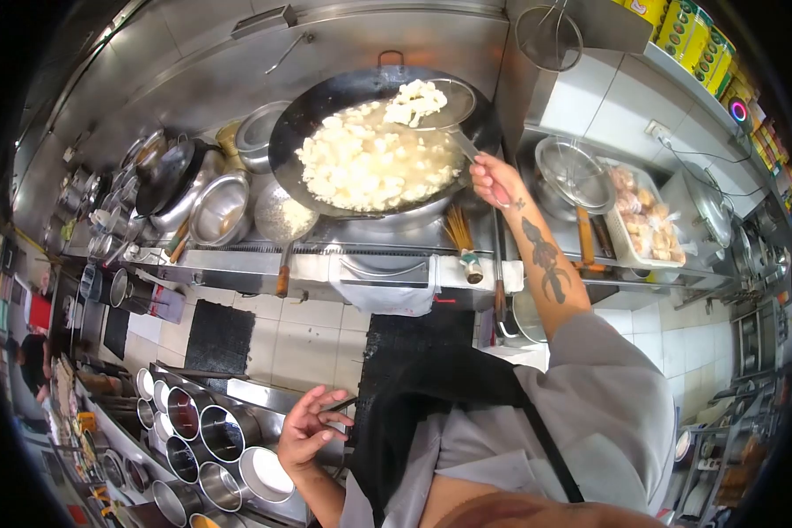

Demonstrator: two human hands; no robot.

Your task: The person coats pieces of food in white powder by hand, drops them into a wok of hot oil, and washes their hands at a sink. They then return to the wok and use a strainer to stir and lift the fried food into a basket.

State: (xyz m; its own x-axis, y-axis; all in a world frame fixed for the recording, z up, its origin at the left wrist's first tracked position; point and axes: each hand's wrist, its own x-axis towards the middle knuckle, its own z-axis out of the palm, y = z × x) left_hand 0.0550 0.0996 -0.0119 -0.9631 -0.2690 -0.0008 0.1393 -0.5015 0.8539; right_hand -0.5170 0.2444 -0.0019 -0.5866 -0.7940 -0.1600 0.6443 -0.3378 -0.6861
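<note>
A large black wok (286,145) on the range holds many pale, cauliflower-like pieces (361,167) in cloudy liquid. My right hand (495,182) is closed around the handle of a mesh skimmer (458,104), reaching over the wok's far right side. A heap of the same pale pieces lies on the left of its mesh. Low and well back from the range, my left hand (311,427) has its fingers spread and partly curled, with nothing visible in it. It is nearest to the metal pots (222,437) on the left.
A wide skimmer (277,220) with a wooden handle and a bamboo brush (458,233) lie along the range's front. Metal bowls (220,211) stand left of the wok. Farther right are another strainer (574,163) and a white basket (638,251) of bagged food.
</note>
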